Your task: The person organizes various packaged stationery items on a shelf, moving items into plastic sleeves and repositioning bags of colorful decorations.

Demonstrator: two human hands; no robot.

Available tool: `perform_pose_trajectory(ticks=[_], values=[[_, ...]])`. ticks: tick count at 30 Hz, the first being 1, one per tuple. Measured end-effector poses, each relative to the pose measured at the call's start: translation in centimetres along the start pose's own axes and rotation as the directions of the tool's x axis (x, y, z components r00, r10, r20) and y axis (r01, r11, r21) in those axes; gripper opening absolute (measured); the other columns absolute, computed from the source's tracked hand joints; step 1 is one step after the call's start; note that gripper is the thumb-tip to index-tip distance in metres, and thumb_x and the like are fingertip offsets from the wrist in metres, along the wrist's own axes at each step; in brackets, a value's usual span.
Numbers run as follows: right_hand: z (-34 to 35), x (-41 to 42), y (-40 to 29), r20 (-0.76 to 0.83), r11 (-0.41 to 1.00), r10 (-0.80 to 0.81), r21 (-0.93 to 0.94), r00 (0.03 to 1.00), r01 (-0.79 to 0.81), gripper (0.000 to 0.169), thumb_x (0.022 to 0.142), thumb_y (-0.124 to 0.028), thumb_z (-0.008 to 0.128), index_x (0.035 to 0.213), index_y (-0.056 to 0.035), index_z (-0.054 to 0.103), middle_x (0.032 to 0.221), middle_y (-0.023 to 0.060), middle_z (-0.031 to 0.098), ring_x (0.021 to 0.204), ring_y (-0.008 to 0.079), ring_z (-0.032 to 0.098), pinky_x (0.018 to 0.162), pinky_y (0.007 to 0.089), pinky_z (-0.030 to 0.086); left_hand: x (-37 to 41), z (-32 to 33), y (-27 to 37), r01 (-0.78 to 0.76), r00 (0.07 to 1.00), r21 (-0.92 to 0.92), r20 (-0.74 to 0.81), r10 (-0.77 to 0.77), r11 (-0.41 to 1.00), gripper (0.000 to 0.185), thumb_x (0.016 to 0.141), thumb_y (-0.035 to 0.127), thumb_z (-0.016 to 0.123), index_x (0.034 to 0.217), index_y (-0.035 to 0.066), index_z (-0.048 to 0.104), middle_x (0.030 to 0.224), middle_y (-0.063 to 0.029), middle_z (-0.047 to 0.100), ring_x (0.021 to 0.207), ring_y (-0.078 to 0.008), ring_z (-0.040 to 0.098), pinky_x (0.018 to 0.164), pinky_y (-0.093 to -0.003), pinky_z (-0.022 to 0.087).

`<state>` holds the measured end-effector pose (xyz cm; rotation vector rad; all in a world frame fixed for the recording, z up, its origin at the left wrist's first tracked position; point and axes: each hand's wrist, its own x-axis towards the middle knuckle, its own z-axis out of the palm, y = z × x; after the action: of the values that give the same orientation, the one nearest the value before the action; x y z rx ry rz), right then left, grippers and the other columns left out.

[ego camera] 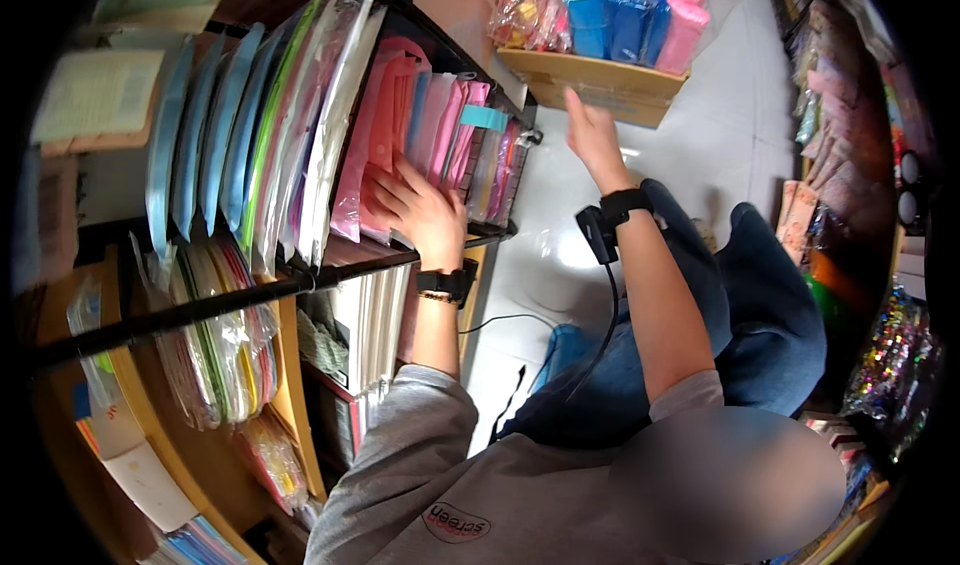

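My left hand [420, 205] lies against a row of pink plastic snap folders [386, 137] standing upright on a black-framed shelf. Its fingers are spread, with the tips on or just behind a folder's edge. To the right of it are pink packets [450, 130] and a turquoise strip [484, 118]. On the other side stand clear-sleeved files [337, 130] and several blue folders [210, 137]. My right hand [596, 137] hangs in the air before a cardboard box [592, 85], a finger extended and nothing visible in it. Some of its fingers are blurred or hidden.
The box holds plastic-wrapped blue pouches [615, 21] and pink packets [684, 29]. A black shelf rail [315, 276] runs below the folders. A dark cable [611, 325] hangs from my right wrist device [598, 233]. Packed goods [832, 107] line the right side.
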<state>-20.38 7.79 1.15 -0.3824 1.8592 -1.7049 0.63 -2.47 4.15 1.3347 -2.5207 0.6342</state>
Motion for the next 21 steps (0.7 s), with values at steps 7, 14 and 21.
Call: perform_pose_trajectory(ticks=[7,14,21], values=[[-8.0,-3.8,13.8,0.123,0.637,-0.291,-0.715,0.949,0.288,0.010,0.073,-0.002,0.054,0.083,-0.0036,0.055,0.066,0.0153,0.059,0.054,0.0271,0.061,0.055,0.0385,0.049,1.1,-3.0,1.9,-0.018,0.998,-0.082,-0.063,0.013,0.997,0.088,0.062,0.031,0.068,0.133,-0.001,0.027,0.134,-0.0291,0.027,0.125,-0.0415,0.026,0.102,-0.0544,0.019],[-4.1,-12.7,3.2,0.213,0.956,0.149,-0.282,0.966,-0.086,0.044,0.089,-0.035,0.048,0.062,-0.0004,0.052,0.050,0.0049,0.049,0.042,0.0136,0.049,0.039,0.0282,0.044,-5.0,-5.1,0.1,-0.249,0.953,-0.410,0.059,0.298,0.877,0.053,0.068,0.016,0.058,0.118,0.001,0.047,0.125,-0.0263,0.041,0.118,-0.0381,0.038,0.098,-0.0481,0.031],[-7.0,-14.6,5.4,0.159,0.978,0.208,-0.055,0.965,-0.202,0.020,0.078,-0.017,0.065,0.078,-0.0034,0.051,0.057,0.0051,0.054,0.039,0.0116,0.047,0.038,0.0229,0.041,-17.7,-9.3,-3.6,0.065,0.962,-0.813,0.205,0.180,0.579,0.015,0.076,0.011,0.054,0.089,0.010,0.062,0.076,-0.0128,0.062,0.071,-0.0298,0.061,0.063,-0.0406,0.049]])
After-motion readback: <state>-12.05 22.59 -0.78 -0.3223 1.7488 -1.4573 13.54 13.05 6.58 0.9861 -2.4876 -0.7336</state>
